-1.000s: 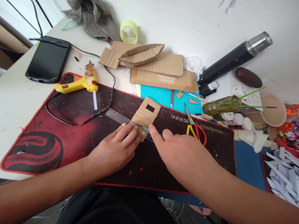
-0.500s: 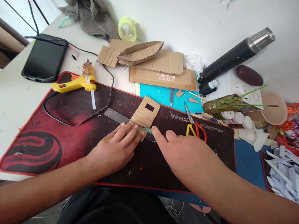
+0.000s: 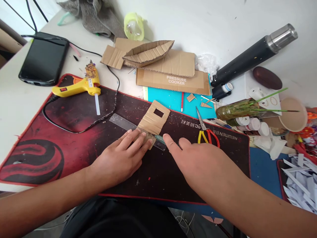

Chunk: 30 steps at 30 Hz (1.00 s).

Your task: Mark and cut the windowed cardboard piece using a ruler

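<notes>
A small piece of brown cardboard (image 3: 154, 120) with a rectangular cut-out lies on the dark mat, under a clear ruler (image 3: 122, 122) set at a slant across its near end. My left hand (image 3: 125, 153) presses the ruler down with outstretched fingers. Closed around a green-handled craft knife (image 3: 160, 138), my right hand (image 3: 195, 157) keeps its index finger along the top. The knife's tip is at the ruler's upper edge, by the cardboard's right side; most of its handle is hidden in my hand.
Scissors (image 3: 206, 132) lie right of the cardboard. At left are a yellow glue gun (image 3: 79, 86) with its cord and a phone (image 3: 44, 59). Behind are cardboard pieces (image 3: 173, 81), a red pencil (image 3: 182, 101) and a black flask (image 3: 242, 61). Paper strips (image 3: 299, 181) fill the far right.
My right hand and the craft knife have shifted slightly right, showing more of the green handle. My left hand, the ruler and the cardboard hold their place. The view has tilted a little.
</notes>
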Each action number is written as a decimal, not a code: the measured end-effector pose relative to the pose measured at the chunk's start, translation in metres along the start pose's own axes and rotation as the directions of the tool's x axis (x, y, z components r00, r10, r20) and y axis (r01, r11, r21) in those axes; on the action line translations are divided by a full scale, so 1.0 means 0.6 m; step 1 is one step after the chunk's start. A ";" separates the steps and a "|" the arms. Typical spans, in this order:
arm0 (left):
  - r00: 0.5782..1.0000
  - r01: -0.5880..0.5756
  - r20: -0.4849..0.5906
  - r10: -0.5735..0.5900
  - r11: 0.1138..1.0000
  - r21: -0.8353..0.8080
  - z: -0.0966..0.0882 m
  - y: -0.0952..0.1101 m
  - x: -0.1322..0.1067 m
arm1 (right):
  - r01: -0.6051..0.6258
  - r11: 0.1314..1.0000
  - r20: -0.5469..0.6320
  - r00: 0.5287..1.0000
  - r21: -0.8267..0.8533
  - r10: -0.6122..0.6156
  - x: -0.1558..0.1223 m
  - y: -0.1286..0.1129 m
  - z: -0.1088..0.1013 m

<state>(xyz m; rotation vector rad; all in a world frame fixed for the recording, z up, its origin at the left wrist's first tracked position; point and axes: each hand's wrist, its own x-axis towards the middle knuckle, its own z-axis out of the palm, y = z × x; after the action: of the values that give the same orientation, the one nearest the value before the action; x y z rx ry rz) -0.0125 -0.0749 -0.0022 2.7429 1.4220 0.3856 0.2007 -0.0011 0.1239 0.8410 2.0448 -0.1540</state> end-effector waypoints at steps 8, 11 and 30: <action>0.999 -0.020 -0.032 0.020 1.000 0.007 0.010 -0.001 -0.006 | -0.014 1.000 -0.004 1.000 -0.009 0.014 -0.004 0.005 0.008; 0.999 -0.029 -0.041 0.031 0.999 0.032 0.011 -0.001 -0.006 | -0.018 1.000 0.001 1.000 -0.011 0.018 -0.008 0.009 0.013; 0.996 -0.058 -0.067 0.061 0.997 0.056 0.012 -0.001 -0.004 | -0.057 0.997 -0.189 0.980 0.045 0.065 -0.023 0.017 0.024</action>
<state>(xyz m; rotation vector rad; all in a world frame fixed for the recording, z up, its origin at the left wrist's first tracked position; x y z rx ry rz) -0.0128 -0.0760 -0.0097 2.8474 1.3885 0.4547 0.2219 -0.0062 0.1279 0.9742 2.1970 -0.0824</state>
